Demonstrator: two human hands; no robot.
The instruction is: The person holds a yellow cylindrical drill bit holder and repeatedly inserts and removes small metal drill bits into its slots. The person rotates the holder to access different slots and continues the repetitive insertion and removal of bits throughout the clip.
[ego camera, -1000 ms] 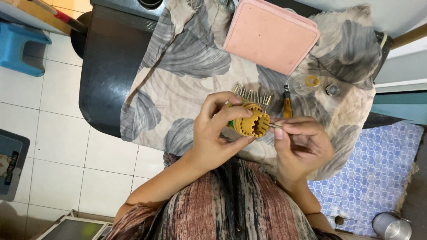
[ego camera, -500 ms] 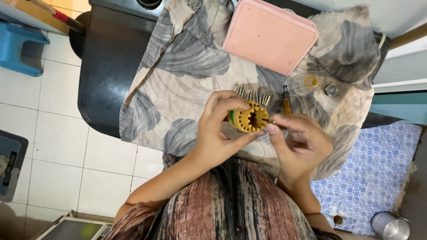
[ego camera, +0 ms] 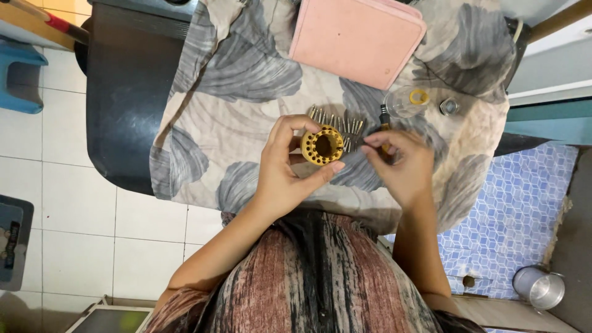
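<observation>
My left hand grips a yellow ring-shaped holder with small holes around its rim, held up over the table. Just behind it a row of several small metal bits lies on the leaf-patterned cloth. My right hand hovers to the right of the holder, with its fingertips pinched together near the bits; whether a bit is between them cannot be made out. A screwdriver handle lies just beyond that hand.
A pink flat case lies at the far side of the cloth. A clear lid with a yellow ring and a metal nut sit right of the bits. A metal cup stands on the blue patterned floor; a blue stool is left.
My right hand has drawn away to the right from the holder. My left hand has turned the holder so that its open centre faces up.
</observation>
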